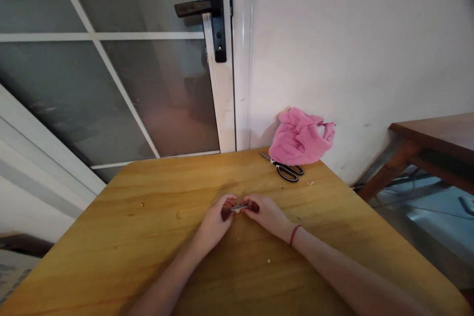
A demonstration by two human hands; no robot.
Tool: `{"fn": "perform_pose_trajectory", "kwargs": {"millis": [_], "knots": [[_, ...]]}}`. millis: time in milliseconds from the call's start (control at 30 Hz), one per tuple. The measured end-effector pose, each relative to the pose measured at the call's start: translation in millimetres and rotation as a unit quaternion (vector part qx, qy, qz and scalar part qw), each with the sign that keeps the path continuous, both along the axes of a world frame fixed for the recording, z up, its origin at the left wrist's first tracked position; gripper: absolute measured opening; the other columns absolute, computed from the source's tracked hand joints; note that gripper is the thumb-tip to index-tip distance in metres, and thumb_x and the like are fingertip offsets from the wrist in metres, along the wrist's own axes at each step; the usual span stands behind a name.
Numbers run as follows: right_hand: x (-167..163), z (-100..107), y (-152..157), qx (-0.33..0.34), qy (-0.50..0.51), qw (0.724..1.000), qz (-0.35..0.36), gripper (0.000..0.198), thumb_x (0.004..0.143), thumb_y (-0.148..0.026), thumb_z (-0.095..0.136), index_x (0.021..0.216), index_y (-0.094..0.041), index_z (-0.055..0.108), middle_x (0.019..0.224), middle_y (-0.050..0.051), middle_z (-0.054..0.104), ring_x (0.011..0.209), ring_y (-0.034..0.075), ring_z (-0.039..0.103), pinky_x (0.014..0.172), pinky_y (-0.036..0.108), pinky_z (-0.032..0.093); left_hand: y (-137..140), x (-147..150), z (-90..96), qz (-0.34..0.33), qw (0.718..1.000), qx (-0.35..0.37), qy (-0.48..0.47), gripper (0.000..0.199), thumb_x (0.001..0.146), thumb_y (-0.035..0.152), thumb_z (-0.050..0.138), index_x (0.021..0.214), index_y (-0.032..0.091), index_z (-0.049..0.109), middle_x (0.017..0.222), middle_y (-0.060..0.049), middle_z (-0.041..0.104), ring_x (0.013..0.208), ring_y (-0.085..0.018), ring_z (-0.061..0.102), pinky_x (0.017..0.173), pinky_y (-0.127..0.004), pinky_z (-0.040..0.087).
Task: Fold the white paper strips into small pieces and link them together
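clock centred on small object [239, 208], between left hand [216, 218] at 9 and right hand [269, 215] at 3, over table [155, 247]. on table: scissors [274, 162] at 2, before cloth [299, 136] at 1. beyond table: door [177, 98] at 11, wall [333, 34] at 1. second table [440, 131] at 2, apart.

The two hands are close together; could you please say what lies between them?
A slim object, too small to identify, lies between the left hand and the right hand, held by both; the head view shows this.
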State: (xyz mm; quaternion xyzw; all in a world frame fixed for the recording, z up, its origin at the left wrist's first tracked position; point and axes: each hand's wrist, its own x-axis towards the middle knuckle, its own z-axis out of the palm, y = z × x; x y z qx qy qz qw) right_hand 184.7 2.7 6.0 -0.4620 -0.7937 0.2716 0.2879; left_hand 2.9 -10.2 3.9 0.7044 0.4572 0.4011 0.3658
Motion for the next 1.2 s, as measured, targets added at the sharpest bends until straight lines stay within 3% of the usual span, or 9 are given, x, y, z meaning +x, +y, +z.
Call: {"fn": "perform_pose_trajectory", "kwargs": {"millis": [233, 367, 533, 633, 733, 833, 1000, 1100, 1200], "knots": [[1.7, 4.9, -3.3, 0.029, -0.057, 0.998, -0.007, 0.005, 0.076, -0.02, 0.061, 0.079, -0.018, 0.058, 0.07, -0.001, 0.055, 0.062, 0.011, 0.047, 0.057, 0.021, 0.031, 0.5, 2.7, -1.6, 0.019, 1.0, -0.005, 0.012, 0.023, 0.071, 0.013, 0.053, 0.093, 0.021, 0.055, 0.086, -0.002, 0.062, 0.076, -0.015, 0.059, 0.075, -0.03, 0.046], [-1.6, 5.5, -2.4, 0.022, -0.018, 1.0, -0.007, 0.004, 0.078, -0.02, 0.057, 0.076, -0.017, 0.059, 0.069, -0.001, 0.053, 0.063, 0.011, 0.045, 0.057, 0.022, 0.032, 1.7, 1.8, -0.1, 0.012, 0.999, -0.034, -0.035, 0.012, 0.073, 0.017, 0.054, 0.084, 0.021, 0.057, 0.08, -0.001, 0.063, 0.075, -0.015, 0.059, 0.074, -0.029, 0.046], [-8.7, 12.8, -6.7, -0.121, 0.184, 0.975, -0.017, 0.023, 0.08, -0.038, 0.055, 0.078, -0.015, 0.057, 0.061, -0.003, 0.043, 0.056, 0.008, 0.037, 0.051, 0.02, 0.03, -2.5, 0.7, 12.9, 0.027, 0.974, -0.131, -0.185, 0.033, 0.073, 0.031, 0.062, 0.105, 0.02, 0.059, 0.099, -0.005, 0.065, 0.095, -0.018, 0.059, 0.085, -0.029, 0.044], [-16.4, 13.6, -11.4, -0.208, 0.29, 0.934, -0.022, 0.035, 0.077, -0.05, 0.054, 0.08, -0.015, 0.054, 0.061, -0.004, 0.04, 0.052, 0.007, 0.033, 0.046, 0.019, 0.025, -10.4, 9.7, 17.9, -0.002, 0.934, -0.202, -0.294, 0.04, 0.076, 0.035, 0.06, 0.114, 0.021, 0.058, 0.12, -0.007, 0.059, 0.114, -0.02, 0.05, 0.098, -0.031, 0.036], [-23.2, 10.2, -15.8, -0.227, 0.33, 0.916, -0.005, 0.038, 0.077, -0.054, 0.052, 0.076, -0.015, 0.052, 0.058, -0.004, 0.039, 0.049, 0.007, 0.031, 0.044, 0.019, 0.023, -19.0, 22.2, 19.0, -0.015, 0.897, -0.233, -0.375, 0.041, 0.077, 0.038, 0.059, 0.113, 0.019, 0.059, 0.123, -0.009, 0.057, 0.117, -0.021, 0.049, 0.1, -0.033, 0.036], [-24.1, 8.4, -19.8, -0.207, 0.291, 0.934, 0.004, 0.04, 0.083, -0.053, 0.043, 0.074, -0.015, 0.052, 0.054, -0.004, 0.043, 0.045, 0.007, 0.032, 0.043, 0.02, 0.023, -24.2, 29.3, 18.3, -0.004, 0.896, -0.227, -0.382, 0.04, 0.076, 0.041, 0.059, 0.108, 0.018, 0.063, 0.122, -0.01, 0.058, 0.116, -0.022, 0.05, 0.1, -0.033, 0.037], [-15.4, 10.1, -23.3, -0.044, 0.117, 0.992, -0.025, 0.043, 0.09, -0.041, 0.037, 0.059, -0.015, 0.052, 0.055, -0.001, 0.049, 0.053, 0.01, 0.043, 0.052, 0.021, 0.03, -23.1, 28.5, 14.6, 0.049, 0.896, -0.226, -0.379, 0.034, 0.074, 0.041, 0.062, 0.098, 0.017, 0.066, 0.109, -0.01, 0.066, 0.108, -0.022, 0.057, 0.096, -0.033, 0.041], [-12.9, 9.4, -22.8, -0.006, 0.069, 0.997, -0.022, 0.033, 0.09, -0.035, 0.039, 0.071, -0.016, 0.058, 0.063, 0.0, 0.055, 0.057, 0.01, 0.046, 0.054, 0.021, 0.031, -19.9, 25.7, 11.6, 0.059, 0.878, -0.247, -0.405, 0.034, 0.071, 0.038, 0.067, 0.097, 0.015, 0.066, 0.102, -0.01, 0.068, 0.101, -0.021, 0.061, 0.092, -0.033, 0.045], [-15.3, 8.4, -21.8, -0.024, 0.088, 0.996, -0.022, 0.031, 0.089, -0.037, 0.042, 0.074, -0.016, 0.059, 0.062, -0.002, 0.053, 0.055, 0.009, 0.043, 0.053, 0.019, 0.03, -17.3, 22.8, 9.5, 0.051, 0.871, -0.249, -0.421, 0.031, 0.07, 0.034, 0.069, 0.094, 0.014, 0.066, 0.098, -0.009, 0.069, 0.097, -0.02, 0.062, 0.088, -0.032, 0.047]]}}
